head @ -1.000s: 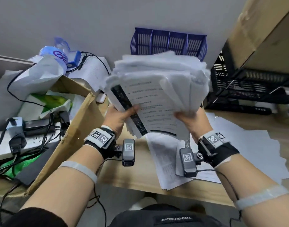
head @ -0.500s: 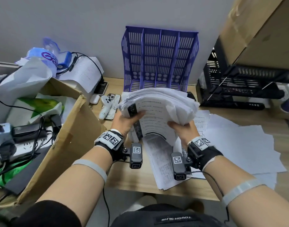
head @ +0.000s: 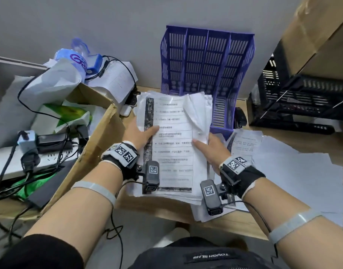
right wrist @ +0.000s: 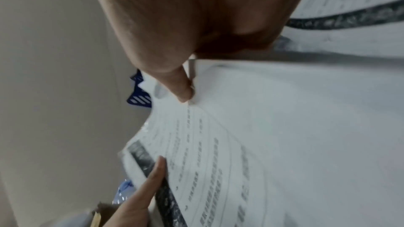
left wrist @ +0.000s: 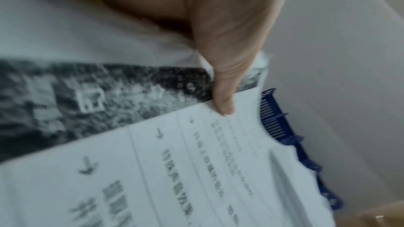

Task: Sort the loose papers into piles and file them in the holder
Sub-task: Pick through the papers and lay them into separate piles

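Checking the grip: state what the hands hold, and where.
Both hold the paper stack: left hand grips its left edge, right hand its right edge, thumbs on top.

Plain grey wall (head: 108, 20) behind wooden desk (head: 93, 193); black wire rack (head: 302, 101) at right.

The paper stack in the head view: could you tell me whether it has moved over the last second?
Yes. The stack, held by both hands, has come down and now lies flat, its far edge below the purple holder's top rim, which it covered before.
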`<state>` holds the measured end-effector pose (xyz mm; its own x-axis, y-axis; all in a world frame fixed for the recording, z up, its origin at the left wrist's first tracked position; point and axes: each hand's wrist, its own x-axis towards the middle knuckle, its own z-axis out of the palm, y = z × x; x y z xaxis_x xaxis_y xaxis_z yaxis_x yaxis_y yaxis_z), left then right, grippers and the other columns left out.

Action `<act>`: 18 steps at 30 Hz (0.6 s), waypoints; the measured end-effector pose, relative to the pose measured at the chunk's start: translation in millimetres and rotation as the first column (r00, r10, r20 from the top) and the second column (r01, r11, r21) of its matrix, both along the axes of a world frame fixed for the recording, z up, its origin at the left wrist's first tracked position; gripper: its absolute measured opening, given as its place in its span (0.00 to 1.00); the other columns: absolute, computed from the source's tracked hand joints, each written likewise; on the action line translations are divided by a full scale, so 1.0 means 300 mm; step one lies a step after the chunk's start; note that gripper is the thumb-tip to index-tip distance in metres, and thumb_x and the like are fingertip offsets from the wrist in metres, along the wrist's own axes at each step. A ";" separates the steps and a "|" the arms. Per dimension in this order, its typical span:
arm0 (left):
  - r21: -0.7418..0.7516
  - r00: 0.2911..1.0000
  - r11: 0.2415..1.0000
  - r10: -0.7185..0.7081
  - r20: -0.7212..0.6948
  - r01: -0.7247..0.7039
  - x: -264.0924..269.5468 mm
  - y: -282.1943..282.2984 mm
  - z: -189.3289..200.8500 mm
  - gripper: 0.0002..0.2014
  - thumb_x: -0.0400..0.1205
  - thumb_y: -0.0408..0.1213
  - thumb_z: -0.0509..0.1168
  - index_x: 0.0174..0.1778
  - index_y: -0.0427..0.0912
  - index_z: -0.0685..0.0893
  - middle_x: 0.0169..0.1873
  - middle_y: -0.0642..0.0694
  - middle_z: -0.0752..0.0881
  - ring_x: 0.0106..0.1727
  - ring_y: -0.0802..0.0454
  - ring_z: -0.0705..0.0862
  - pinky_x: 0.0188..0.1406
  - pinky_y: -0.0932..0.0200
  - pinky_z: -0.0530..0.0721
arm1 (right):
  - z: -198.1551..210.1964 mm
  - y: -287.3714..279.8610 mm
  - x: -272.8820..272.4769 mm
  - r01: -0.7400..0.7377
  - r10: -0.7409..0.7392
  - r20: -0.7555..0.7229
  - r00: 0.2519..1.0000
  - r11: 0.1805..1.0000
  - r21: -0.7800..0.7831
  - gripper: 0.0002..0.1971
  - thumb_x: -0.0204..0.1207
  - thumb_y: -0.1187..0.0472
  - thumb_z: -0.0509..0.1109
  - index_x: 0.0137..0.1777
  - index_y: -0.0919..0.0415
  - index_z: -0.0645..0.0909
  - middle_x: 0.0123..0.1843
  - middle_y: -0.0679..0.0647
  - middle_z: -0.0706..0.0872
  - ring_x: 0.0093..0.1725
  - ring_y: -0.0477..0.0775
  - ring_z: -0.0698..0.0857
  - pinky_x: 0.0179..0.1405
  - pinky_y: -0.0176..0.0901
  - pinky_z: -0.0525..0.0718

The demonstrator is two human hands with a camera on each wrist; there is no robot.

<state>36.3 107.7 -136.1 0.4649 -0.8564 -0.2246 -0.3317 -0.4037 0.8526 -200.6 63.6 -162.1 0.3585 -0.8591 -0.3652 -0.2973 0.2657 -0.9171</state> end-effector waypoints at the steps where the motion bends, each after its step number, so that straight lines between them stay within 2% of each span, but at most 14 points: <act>1: 0.044 0.998 0.999 0.015 0.060 -0.017 0.020 0.012 -0.024 0.21 0.77 0.43 0.75 0.64 0.42 0.81 0.56 0.47 0.88 0.56 0.48 0.87 0.55 0.57 0.80 | -0.018 0.022 0.024 -0.041 0.040 0.017 0.999 0.997 0.067 0.07 0.78 0.54 0.70 0.54 0.48 0.84 0.58 0.49 0.90 0.58 0.56 0.89 0.62 0.62 0.85; 3: 0.137 0.992 0.988 0.051 0.116 -0.066 0.050 0.040 -0.072 0.24 0.79 0.38 0.73 0.70 0.39 0.76 0.63 0.41 0.85 0.64 0.41 0.83 0.59 0.54 0.78 | -0.071 0.071 0.072 -0.121 0.118 0.029 0.993 0.980 0.160 0.08 0.78 0.57 0.68 0.55 0.48 0.84 0.59 0.50 0.90 0.57 0.55 0.89 0.58 0.58 0.87; 4: 0.200 0.988 0.975 0.070 0.140 -0.097 0.060 0.055 -0.090 0.24 0.80 0.37 0.71 0.70 0.38 0.74 0.63 0.40 0.84 0.64 0.39 0.83 0.58 0.52 0.78 | -0.101 0.091 0.094 -0.148 0.148 0.018 0.989 0.973 0.180 0.12 0.76 0.56 0.69 0.60 0.49 0.83 0.60 0.50 0.90 0.58 0.55 0.89 0.57 0.55 0.87; 7: 0.371 0.976 0.917 0.074 0.205 -0.147 0.069 0.089 -0.136 0.20 0.82 0.34 0.65 0.69 0.37 0.71 0.58 0.38 0.83 0.61 0.35 0.83 0.51 0.49 0.79 | -0.220 0.133 0.132 -0.230 0.251 -0.062 0.966 0.944 0.235 0.28 0.64 0.50 0.70 0.68 0.45 0.78 0.63 0.49 0.89 0.59 0.58 0.88 0.62 0.60 0.85; 8: 0.415 0.974 0.897 0.062 0.218 -0.150 0.059 0.096 -0.149 0.22 0.82 0.34 0.64 0.71 0.38 0.69 0.61 0.38 0.82 0.63 0.35 0.82 0.53 0.48 0.80 | -0.280 0.138 0.131 -0.248 0.279 -0.091 0.956 0.933 0.259 0.30 0.62 0.50 0.70 0.68 0.45 0.76 0.62 0.49 0.89 0.58 0.59 0.88 0.61 0.60 0.86; 10: 0.460 0.962 0.874 0.029 0.273 -0.157 0.027 0.101 -0.186 0.30 0.79 0.34 0.65 0.78 0.41 0.64 0.71 0.36 0.74 0.72 0.34 0.75 0.68 0.43 0.77 | -0.295 0.155 0.113 -0.261 0.316 -0.180 0.931 0.925 0.277 0.29 0.64 0.54 0.69 0.68 0.53 0.72 0.59 0.53 0.88 0.55 0.60 0.88 0.55 0.55 0.87; 12: 0.426 0.954 0.894 0.005 0.299 -0.138 -0.025 0.099 -0.215 0.30 0.78 0.34 0.66 0.78 0.44 0.66 0.73 0.37 0.70 0.74 0.36 0.73 0.75 0.44 0.73 | -0.301 0.166 0.068 -0.234 0.313 -0.269 0.911 0.929 0.287 0.27 0.68 0.58 0.69 0.69 0.61 0.70 0.58 0.59 0.86 0.53 0.58 0.86 0.48 0.50 0.86; 14: 0.379 0.976 0.925 -0.062 0.210 -0.023 -0.085 0.090 -0.241 0.24 0.78 0.34 0.67 0.72 0.45 0.74 0.68 0.40 0.76 0.69 0.39 0.78 0.71 0.50 0.76 | -0.298 0.176 -0.002 -0.161 0.249 -0.293 0.923 0.942 0.294 0.24 0.75 0.64 0.67 0.72 0.60 0.71 0.60 0.58 0.85 0.56 0.58 0.85 0.49 0.50 0.84; 16: 0.341 0.988 0.932 -0.149 0.049 0.123 -0.161 0.076 -0.258 0.12 0.79 0.32 0.67 0.56 0.49 0.83 0.53 0.46 0.85 0.57 0.43 0.86 0.59 0.53 0.83 | -0.291 0.183 -0.085 -0.085 0.143 -0.391 0.909 0.983 0.162 0.22 0.75 0.67 0.66 0.70 0.55 0.76 0.57 0.56 0.83 0.55 0.56 0.83 0.57 0.50 0.83; 18: 0.348 0.969 0.905 -0.234 -0.078 0.247 -0.249 0.064 -0.273 0.08 0.80 0.30 0.66 0.45 0.49 0.87 0.40 0.47 0.89 0.42 0.48 0.89 0.46 0.55 0.87 | -0.282 0.193 -0.169 -0.098 0.062 -0.626 0.777 0.995 -0.024 0.23 0.72 0.64 0.66 0.66 0.46 0.79 0.61 0.56 0.76 0.61 0.57 0.78 0.62 0.49 0.80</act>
